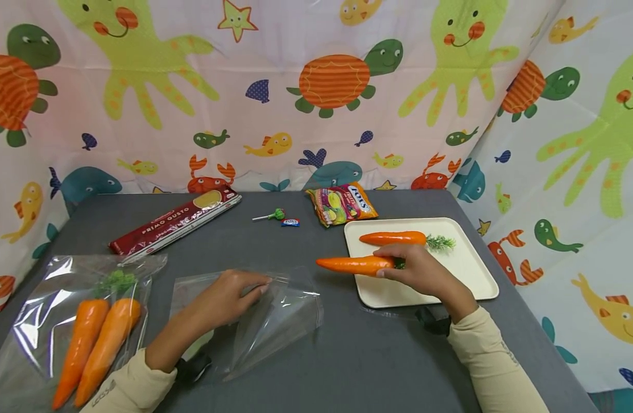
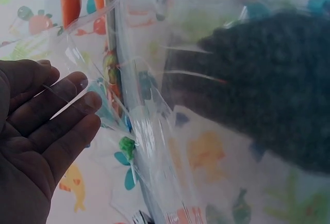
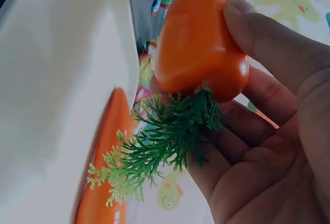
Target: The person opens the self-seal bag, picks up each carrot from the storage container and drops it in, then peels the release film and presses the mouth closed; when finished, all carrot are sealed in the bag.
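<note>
My right hand [image 1: 422, 274] grips an orange carrot [image 1: 353, 265] by its thick end, over the near left part of a cream tray [image 1: 468, 278]. Its tip points left, and in the right wrist view its green feathery top [image 3: 170, 131] hangs below my fingers. A second carrot [image 1: 393, 238] lies on the tray, leafy end to the right. With thumb and index finger, my left hand [image 1: 225, 301] pinches the edge of a clear plastic bag [image 1: 280, 321] on the dark grey table. Its other fingers extend loosely in the left wrist view.
At the left lies another clear bag [image 1: 32, 321] with two carrots [image 1: 108, 341] inside. Toward the back are a long red biscuit pack [image 1: 177, 221], a green lollipop [image 1: 279, 214], a small blue wrapped candy [image 1: 290, 222] and a colourful candy bag [image 1: 342, 205]. Patterned curtains border the table.
</note>
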`<state>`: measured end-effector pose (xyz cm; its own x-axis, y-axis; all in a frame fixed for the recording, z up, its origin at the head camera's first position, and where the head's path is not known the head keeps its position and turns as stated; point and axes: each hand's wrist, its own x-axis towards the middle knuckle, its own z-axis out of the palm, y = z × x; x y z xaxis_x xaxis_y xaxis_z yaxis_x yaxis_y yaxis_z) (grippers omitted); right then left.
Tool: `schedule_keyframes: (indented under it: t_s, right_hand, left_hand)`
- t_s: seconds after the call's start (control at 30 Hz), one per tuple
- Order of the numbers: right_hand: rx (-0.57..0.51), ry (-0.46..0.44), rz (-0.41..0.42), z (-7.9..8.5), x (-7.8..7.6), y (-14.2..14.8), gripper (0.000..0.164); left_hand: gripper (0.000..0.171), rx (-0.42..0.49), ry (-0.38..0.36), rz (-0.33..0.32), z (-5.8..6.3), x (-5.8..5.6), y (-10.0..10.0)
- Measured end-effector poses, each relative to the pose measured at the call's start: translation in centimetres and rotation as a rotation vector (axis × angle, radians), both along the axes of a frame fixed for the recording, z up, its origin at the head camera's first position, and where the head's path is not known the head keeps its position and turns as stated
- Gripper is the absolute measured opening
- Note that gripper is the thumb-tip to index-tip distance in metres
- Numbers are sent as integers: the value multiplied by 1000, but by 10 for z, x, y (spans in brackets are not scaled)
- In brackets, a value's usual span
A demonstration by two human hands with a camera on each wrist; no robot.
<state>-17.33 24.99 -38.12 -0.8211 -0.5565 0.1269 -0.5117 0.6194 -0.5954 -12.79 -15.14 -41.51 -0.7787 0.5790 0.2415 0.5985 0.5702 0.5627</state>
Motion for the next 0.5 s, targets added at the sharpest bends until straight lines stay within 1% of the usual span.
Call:
schedule_keyframes:
  t_s: [0.27,0.5]
  right_hand:
    - [-8,-48,86,4,6,-10,33]
    - [17,-76,141,4,13,-19,34]
  left_hand:
    - [23,0,13,-3,0,-2,1]
    - [23,-7,-8,4,2,0,2]
